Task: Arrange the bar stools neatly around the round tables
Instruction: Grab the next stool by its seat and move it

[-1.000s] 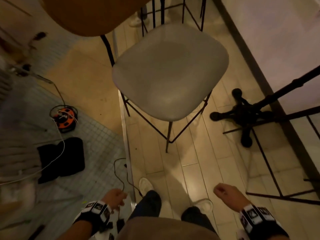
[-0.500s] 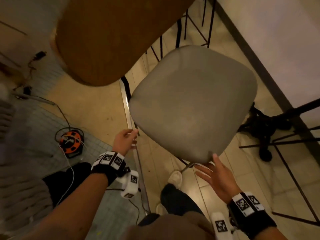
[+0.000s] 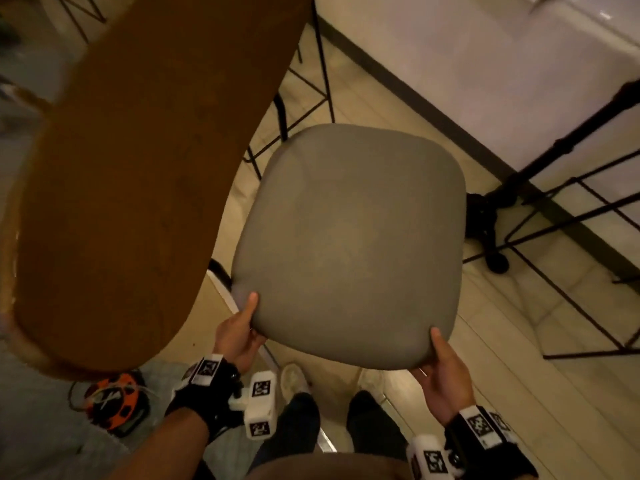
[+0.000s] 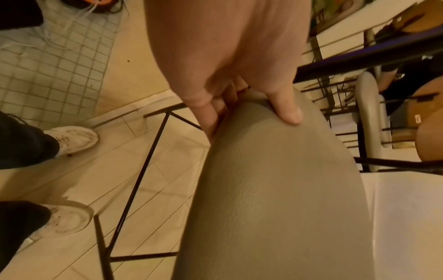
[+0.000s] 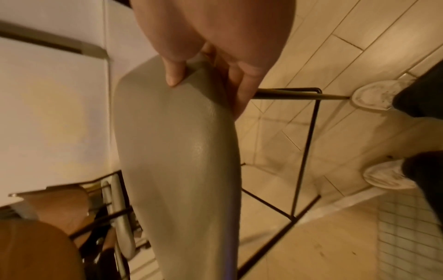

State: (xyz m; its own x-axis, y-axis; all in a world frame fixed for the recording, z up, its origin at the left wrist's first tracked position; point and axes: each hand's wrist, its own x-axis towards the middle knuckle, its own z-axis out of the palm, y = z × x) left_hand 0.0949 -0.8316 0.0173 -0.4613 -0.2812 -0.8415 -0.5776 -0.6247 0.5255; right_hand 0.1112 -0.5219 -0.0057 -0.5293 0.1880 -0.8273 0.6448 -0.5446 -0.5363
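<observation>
Head view shows the left hand [image 3: 239, 336] and right hand [image 3: 441, 384], fingers pinching the gray bar stool [image 3: 346, 244] seat's near corners, likely about to shift it toward the brown desk [image 3: 138, 168].

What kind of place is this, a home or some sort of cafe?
Probably a cafe or bar. A tall grey padded stool on a thin black wire frame stands beside a brown round wooden tabletop, and a second black table pedestal stands on the pale tiled floor.
</observation>
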